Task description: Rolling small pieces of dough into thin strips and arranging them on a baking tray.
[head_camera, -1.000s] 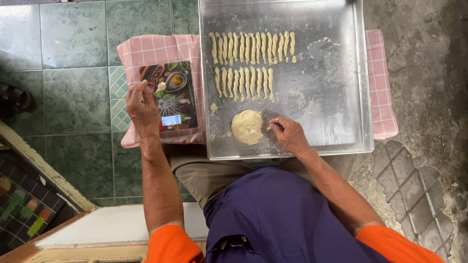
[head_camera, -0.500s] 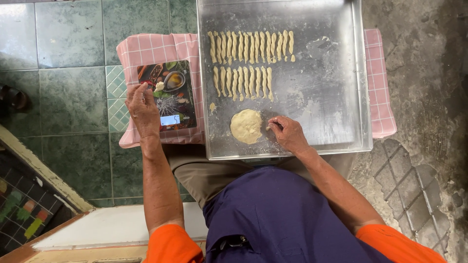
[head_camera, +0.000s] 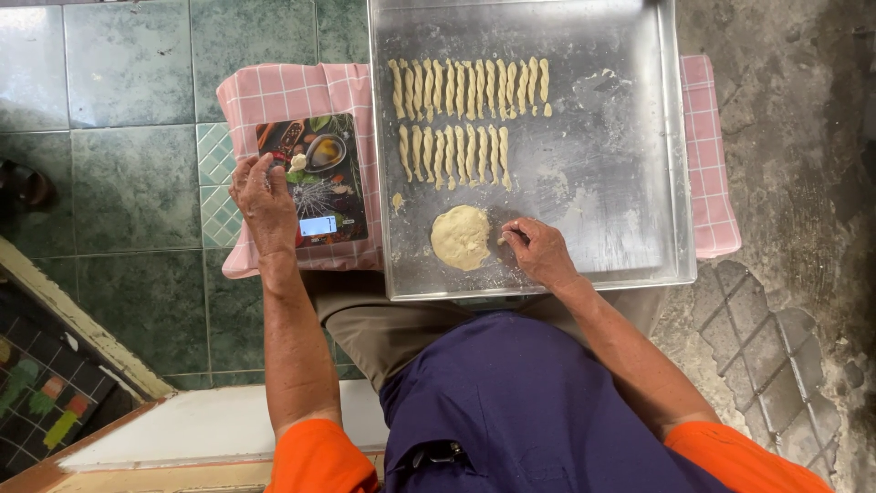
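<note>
Left hand: the left hand (head_camera: 266, 196) rested on the kitchen scale (head_camera: 315, 181), fingers loosely curled beside a small dough piece (head_camera: 297, 162) lying on its plate – touching it or just short of it, I could not tell.
Right hand: the right hand (head_camera: 538, 251) lay on the metal tray (head_camera: 620, 183), fingertips narrowed as if pinching a crumb; what it held, if anything, was too small to tell.
Dough disc: the flat round dough disc (head_camera: 461, 237) sat just left of the right hand, near the tray's front edge.
Twisted sticks: 2 rows of twisted dough sticks (head_camera: 470, 114) lay further back on the tray.
Cloth: a pink checked cloth (head_camera: 301, 91) lay under both scale and tray, over green floor tiles (head_camera: 128, 137).
Change: against the pictures half a second and 1 second earlier, both hands sat in nearly the same spots – only the view had drifted slightly. The weighing of the small piece looked unfinished.
</note>
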